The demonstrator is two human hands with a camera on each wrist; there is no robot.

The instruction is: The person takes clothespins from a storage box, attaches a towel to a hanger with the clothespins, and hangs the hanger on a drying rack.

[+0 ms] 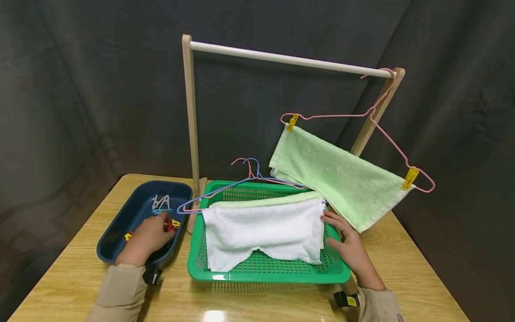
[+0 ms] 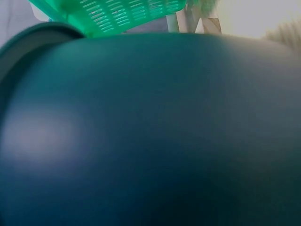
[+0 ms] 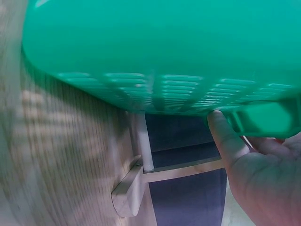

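Beige-sleeved left hand [image 1: 148, 235] in dark-blue rounded plastic tub [image 1: 130, 208] | pinch: cannot tell | right hand [image 1: 350, 241] spread at green slotted plastic basket [image 1: 265, 277]

Left hand [image 1: 149, 233] bends, right hand [image 1: 349, 243] lies loosely spread.

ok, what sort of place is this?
Probably a staged demo corner: dark curtains hang behind a wood-grain table holding a small clothes rack and a green plastic basket with towels.
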